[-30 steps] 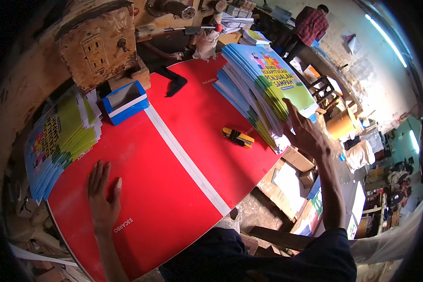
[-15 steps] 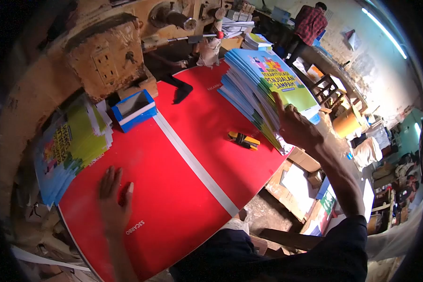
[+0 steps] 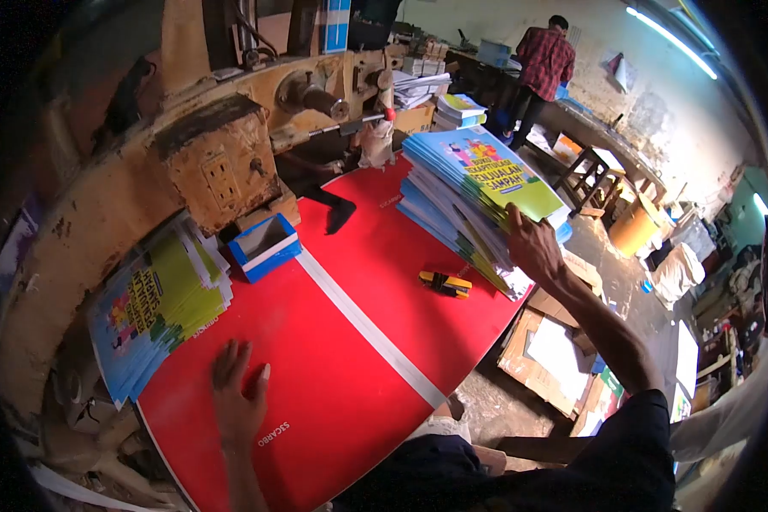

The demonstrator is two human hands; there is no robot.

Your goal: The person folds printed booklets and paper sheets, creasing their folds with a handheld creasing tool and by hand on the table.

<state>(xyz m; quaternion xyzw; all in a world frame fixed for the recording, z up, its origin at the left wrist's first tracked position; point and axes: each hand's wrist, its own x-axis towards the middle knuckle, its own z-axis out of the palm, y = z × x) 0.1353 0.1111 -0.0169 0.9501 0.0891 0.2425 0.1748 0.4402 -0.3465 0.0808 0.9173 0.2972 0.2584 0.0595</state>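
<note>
My right hand (image 3: 538,252) is at the near edge of a tall stack of booklets (image 3: 486,175) with blue, green and yellow covers. Its fingers are curled over the corner of the top booklet, pinching it; the thumb is mostly hidden. On the red board (image 3: 316,341) rests my left hand (image 3: 239,397), palm down, fingers apart and holding nothing. A second, fanned pile of the same booklets (image 3: 158,299) lies beyond it at the left. Between the hands runs a white strip (image 3: 371,328) across the board.
A yellow-and-black cutter (image 3: 445,284) lies beside the tall stack. Behind stand a blue open box (image 3: 264,247) and a rusty machine (image 3: 213,162) with a black metal arm (image 3: 340,213). A person in a checked shirt (image 3: 546,61) stands at the back bench. Cardboard (image 3: 546,358) lies below, right.
The view has shifted, so the board and stacks sit lower and the machine shows more. My right hand's fingers have curled at the top booklet's edge. The left hand stays on the board.
</note>
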